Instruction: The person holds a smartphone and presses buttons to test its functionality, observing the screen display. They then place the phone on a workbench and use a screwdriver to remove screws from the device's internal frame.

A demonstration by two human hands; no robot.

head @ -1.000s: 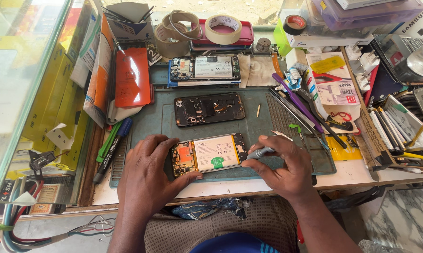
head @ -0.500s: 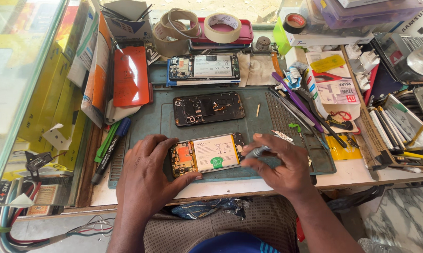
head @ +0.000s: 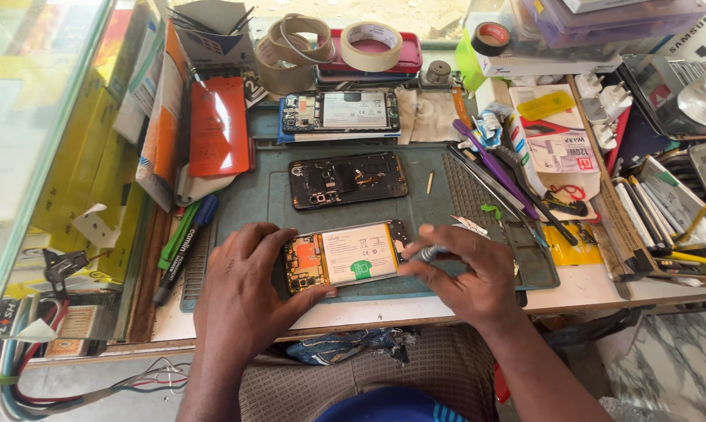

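Bench: a cluttered repair counter (head: 572, 291) by a glass case (head: 32, 156); tape rolls, boxes and tools crowd the far edge
Mat: a grey-green work mat (head: 267, 195) covers the middle; a bare dark phone frame (head: 347, 179) lies on it, another opened phone (head: 339, 112) beyond
Opened phone: back off, white battery showing (head: 345, 254); it lies flat at the mat's near edge, between both hands
Handling: likely light, stiff and fragile inside; best held by the long edges, off the board and battery
Left hand: (head: 243, 293) clasps the phone's left end, thumb underneath
Right hand: (head: 470, 277) pinches a small metal-tipped tool (head: 431, 252) at the phone's right end
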